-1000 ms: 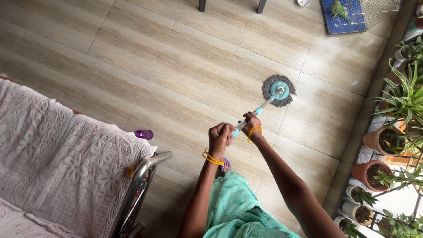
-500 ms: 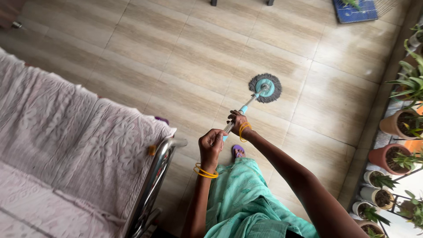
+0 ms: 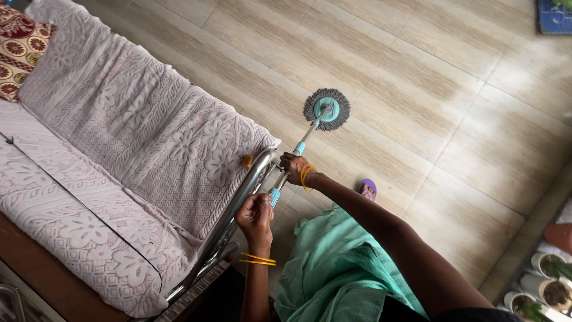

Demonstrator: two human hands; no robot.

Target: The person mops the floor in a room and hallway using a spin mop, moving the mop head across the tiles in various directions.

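Mop held in both hands beside the sofa

Pots point(image 3: 551, 289) stand at the lower right edge, small and pale, each holding dark soil and a green plant; a terracotta pot point(image 3: 560, 237) just above them is cut off by the frame, and its contents cannot be told.

Left hand point(image 3: 255, 216) is curled shut around the upper end of the mop handle point(image 3: 298, 149), where a blue grip shows just above the fingers. Right hand point(image 3: 294, 167) is further down the same handle, fingers wrapped tight about the metal shaft. Both wrists carry yellow bangles point(image 3: 307, 177).

The handle slants up and away from the person to the mop head point(image 3: 326, 110), a round grey fringe with a teal disc in its middle, lying flat on the tiled floor point(image 3: 453, 107) just off the corner of the sofa.

The sofa point(image 3: 119, 167) fills the left side, covered with a pale textured cloth of flower patterns; its chrome armrest point(image 3: 244, 191) runs close beside the left hand. A red patterned cushion point(image 3: 21, 45) sits at the top left. A purple sandal point(image 3: 368, 189) shows on the floor beside the right forearm, above the green garment point(image 3: 333, 268).
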